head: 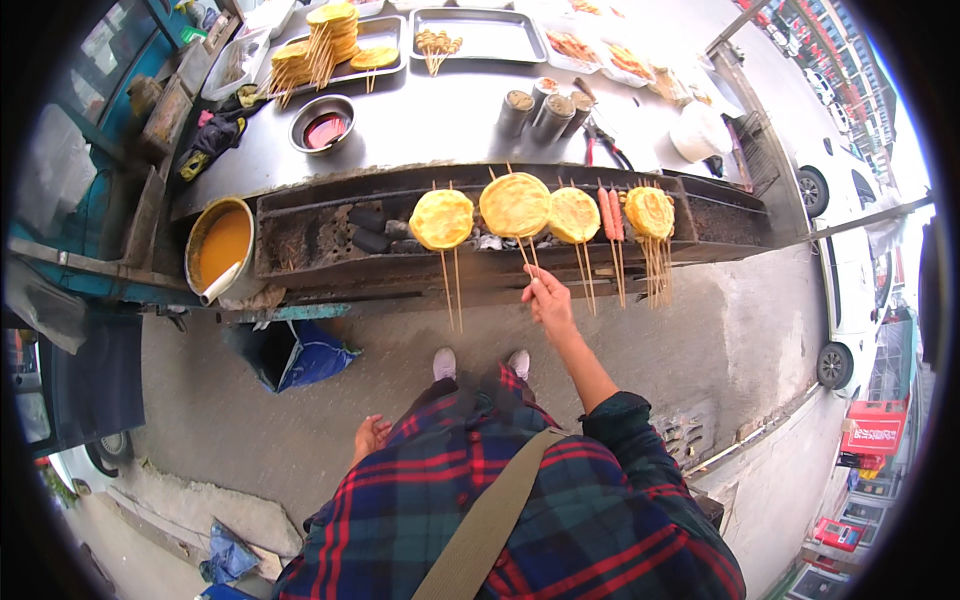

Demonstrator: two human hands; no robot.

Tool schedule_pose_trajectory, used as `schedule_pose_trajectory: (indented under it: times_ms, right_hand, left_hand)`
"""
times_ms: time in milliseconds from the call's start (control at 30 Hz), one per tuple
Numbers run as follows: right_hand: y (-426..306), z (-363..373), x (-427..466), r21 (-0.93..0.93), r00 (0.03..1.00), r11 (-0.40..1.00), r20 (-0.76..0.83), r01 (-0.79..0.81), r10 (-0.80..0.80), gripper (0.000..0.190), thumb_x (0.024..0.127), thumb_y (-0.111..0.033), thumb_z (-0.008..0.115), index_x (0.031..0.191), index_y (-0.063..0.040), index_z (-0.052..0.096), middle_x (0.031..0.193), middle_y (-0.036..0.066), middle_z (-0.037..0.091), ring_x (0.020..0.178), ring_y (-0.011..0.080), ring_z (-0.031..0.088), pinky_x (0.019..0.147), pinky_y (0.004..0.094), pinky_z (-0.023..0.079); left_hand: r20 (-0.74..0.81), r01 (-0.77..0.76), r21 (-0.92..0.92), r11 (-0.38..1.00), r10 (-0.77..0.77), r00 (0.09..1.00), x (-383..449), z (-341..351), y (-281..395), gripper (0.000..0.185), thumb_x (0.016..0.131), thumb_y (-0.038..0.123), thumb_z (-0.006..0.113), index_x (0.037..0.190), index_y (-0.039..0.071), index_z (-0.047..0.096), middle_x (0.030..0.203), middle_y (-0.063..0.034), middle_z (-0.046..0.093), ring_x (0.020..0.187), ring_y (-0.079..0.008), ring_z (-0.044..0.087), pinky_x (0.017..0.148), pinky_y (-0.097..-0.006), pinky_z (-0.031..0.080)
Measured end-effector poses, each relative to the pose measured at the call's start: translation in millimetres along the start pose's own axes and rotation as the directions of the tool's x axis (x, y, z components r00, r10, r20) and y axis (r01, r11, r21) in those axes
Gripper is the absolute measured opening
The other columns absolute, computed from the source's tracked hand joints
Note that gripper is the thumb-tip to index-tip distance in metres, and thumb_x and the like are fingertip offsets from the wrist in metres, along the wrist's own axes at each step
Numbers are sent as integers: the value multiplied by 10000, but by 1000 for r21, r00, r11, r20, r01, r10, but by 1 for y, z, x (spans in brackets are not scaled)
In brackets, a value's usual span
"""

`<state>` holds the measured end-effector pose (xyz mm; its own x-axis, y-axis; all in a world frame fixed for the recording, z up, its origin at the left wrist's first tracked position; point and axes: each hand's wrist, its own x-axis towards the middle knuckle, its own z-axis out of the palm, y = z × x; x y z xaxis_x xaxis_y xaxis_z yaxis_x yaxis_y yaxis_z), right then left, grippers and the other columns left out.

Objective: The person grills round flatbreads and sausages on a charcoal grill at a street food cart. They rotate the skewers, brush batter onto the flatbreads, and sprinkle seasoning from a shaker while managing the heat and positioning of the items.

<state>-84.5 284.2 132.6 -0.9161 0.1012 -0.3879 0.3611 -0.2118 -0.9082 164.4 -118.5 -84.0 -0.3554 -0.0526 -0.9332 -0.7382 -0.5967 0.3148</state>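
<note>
My right hand [549, 301] pinches the two wooden skewers of a round golden flatbread [514, 205], which is tilted above the charcoal grill [322, 259]. To its left a second skewered flatbread [442, 219] lies across the grill. A third flatbread [574, 215] touches the held one's right edge. Beyond it are two pink sausages [610, 214] on skewers and a stack of skewered flatbreads [649, 211]. My left hand [371, 437] hangs low by my side, fingers loosely curled, with nothing visible in it.
A pot of orange-brown sauce [225, 244] with a brush stands at the grill's left end. Behind are a steel bowl of red liquid [322, 125], metal shakers [553, 118], red-handled pliers [592, 142] and a tray [386, 28] with stacked flatbreads. A blue bag [319, 356] sits below.
</note>
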Motion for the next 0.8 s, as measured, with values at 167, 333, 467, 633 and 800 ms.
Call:
schedule_pose_trajectory:
  times_ms: [167,333,467,633,800]
  right_hand:
    - [20,-2,15,73,999,996,14,-48,47,251,948,-191,458,1142,-57,545,645,-21,509,403,5,279,357,175,208]
    - [38,-11,29,115,992,986,34,-124,121,249,949,-197,457,1135,-60,550,659,-11,527,411,14,317,361,178,243]
    - [41,-14,27,-67,989,986,-29,-150,148,280,929,-220,487,1122,-29,554,676,21,576,491,59,505,428,213,411]
    - [14,-45,11,-788,875,524,37,322,-482,399,835,-181,583,1193,-20,509,810,116,627,761,285,607,707,370,488]
    - [-6,-83,9,-979,685,172,-49,112,-727,513,798,-177,592,1278,-86,434,823,166,630,790,333,608,724,400,475]
  left_hand:
    - [6,-36,7,999,36,999,-24,-1,11,385,948,391,351,1148,100,506,901,-114,631,719,-206,607,607,-321,497]
    - [-90,-1,44,999,5,996,-35,-1,16,382,948,398,347,1143,112,510,896,-97,620,712,-201,591,592,-326,494]
    - [-112,20,60,998,-13,994,-30,1,18,380,950,400,341,1136,115,510,885,-92,614,707,-201,587,590,-331,494]
    - [28,-29,44,999,28,999,-20,9,32,370,950,393,344,1131,111,502,868,-82,615,704,-195,593,590,-331,501]
    - [0,-42,114,993,42,999,-13,32,59,367,947,391,358,1129,105,501,863,-73,621,700,-183,599,593,-327,504]
